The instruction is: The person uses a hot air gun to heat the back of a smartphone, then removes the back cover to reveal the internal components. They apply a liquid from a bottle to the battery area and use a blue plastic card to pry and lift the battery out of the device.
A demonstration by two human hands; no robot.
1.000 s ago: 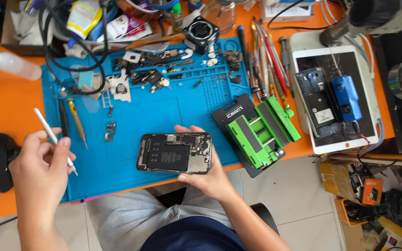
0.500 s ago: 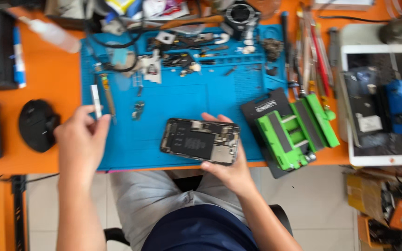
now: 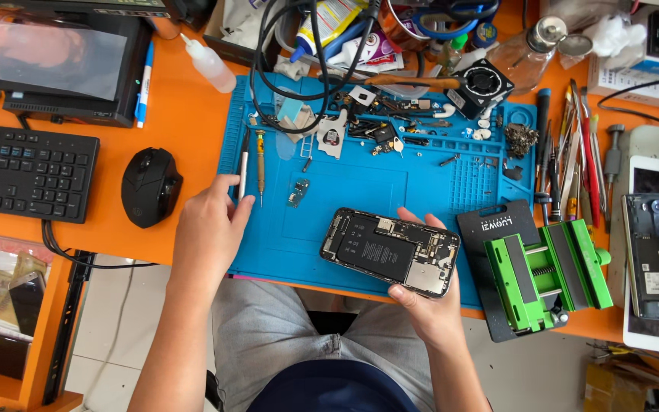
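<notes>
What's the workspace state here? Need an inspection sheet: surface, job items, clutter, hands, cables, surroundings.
Surface: orange desk with a blue repair mat on it.
Job's things: opened smartphone, internals up, at the mat's front edge; white pen-shaped tool and a screwdriver on the mat's left side.
Clutter: small parts and screws along the mat's top; green clamp fixture; hand tools; squeeze bottle.
Hands: left hand touches the white tool; right hand holds the smartphone.
Cables: black cables loop over the mat's top left.
Surroundings: keyboard, mouse, small monitor, second opened device at right.
</notes>
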